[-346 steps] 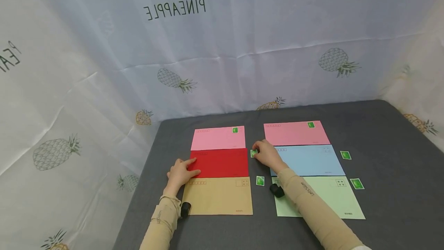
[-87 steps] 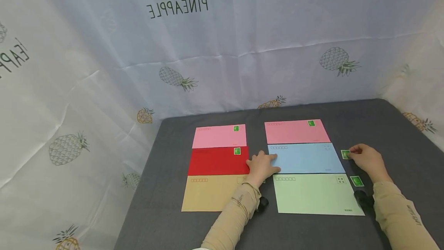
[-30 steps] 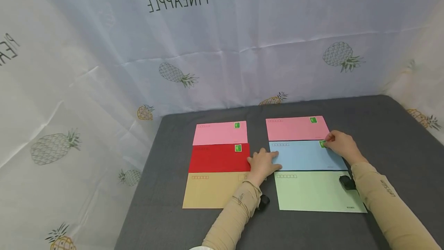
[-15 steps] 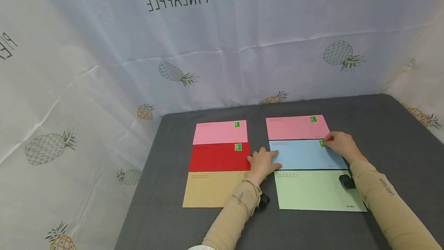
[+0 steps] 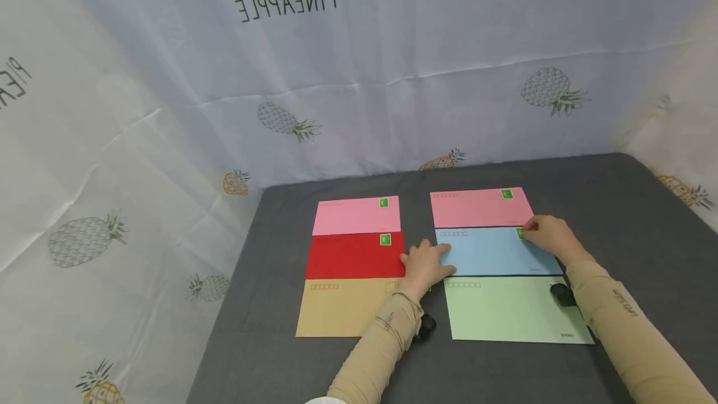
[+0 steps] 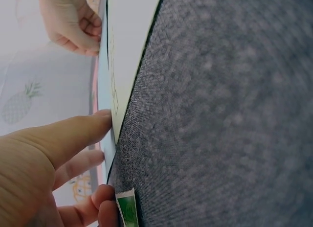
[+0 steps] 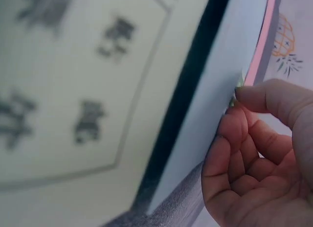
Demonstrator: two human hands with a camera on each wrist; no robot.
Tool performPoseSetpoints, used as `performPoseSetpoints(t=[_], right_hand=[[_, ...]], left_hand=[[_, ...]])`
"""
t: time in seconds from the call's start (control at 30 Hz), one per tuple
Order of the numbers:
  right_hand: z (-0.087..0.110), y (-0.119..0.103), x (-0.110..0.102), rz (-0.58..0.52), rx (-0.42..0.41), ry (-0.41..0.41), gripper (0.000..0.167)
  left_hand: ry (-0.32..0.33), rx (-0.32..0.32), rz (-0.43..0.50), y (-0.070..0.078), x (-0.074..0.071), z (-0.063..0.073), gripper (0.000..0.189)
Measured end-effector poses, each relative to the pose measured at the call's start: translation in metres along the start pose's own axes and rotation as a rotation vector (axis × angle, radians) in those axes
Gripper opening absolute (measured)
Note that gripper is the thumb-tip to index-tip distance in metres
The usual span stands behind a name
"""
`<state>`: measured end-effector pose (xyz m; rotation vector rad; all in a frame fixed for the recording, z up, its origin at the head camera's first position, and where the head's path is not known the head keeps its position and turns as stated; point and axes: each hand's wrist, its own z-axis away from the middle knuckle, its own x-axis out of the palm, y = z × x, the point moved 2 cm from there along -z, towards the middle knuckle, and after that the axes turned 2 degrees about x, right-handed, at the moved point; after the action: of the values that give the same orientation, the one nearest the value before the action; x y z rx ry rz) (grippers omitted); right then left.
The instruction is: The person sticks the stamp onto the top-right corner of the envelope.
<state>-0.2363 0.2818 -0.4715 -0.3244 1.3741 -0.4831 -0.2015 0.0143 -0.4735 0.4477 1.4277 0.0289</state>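
Note:
In the head view, my right hand [image 5: 552, 237] is at the top right corner of the blue envelope [image 5: 488, 254]. Its thumb and fingertips pinch a green stamp [image 5: 520, 233], which lies over that corner and is partly covered by the fingers. My left hand [image 5: 423, 267] rests with spread fingers on the blue envelope's left edge. Below that hand, the left wrist view shows another green stamp [image 6: 128, 207] on the dark cloth, near the curled outer fingers. The light green envelope [image 5: 510, 310] lies just below the blue one, its stamp box mostly hidden by the right wrist camera.
Pink envelopes [image 5: 356, 217] [image 5: 471, 209] top both columns, each bearing a green stamp. A red envelope [image 5: 348, 257] with a stamp and a tan envelope [image 5: 336, 310] fill the left column. My left forearm covers part of the tan one. Pineapple-print curtains [image 5: 381, 80] surround the grey table.
A stamp has come onto the red envelope. My left hand moved from there to the blue envelope; my right hand brought a stamp from the table's right onto the blue corner. Lately both hands barely move.

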Motion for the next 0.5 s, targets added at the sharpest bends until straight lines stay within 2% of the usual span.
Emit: performPoseSetpoints(t=[0.33,0.5], right_hand=[[0.0022,-0.0035,-0.0025,0.006,-0.020,-0.002,0.028],[0.0062,-0.0029,-0.0024,-0.006,-0.024,0.025,0.029]], left_hand=[[0.031,0.019,0.014,-0.0002,-0.0020,-0.0007,0.040],[0.088,0.042,0.037,-0.0043,-0.0022,0.0020,0.036]])
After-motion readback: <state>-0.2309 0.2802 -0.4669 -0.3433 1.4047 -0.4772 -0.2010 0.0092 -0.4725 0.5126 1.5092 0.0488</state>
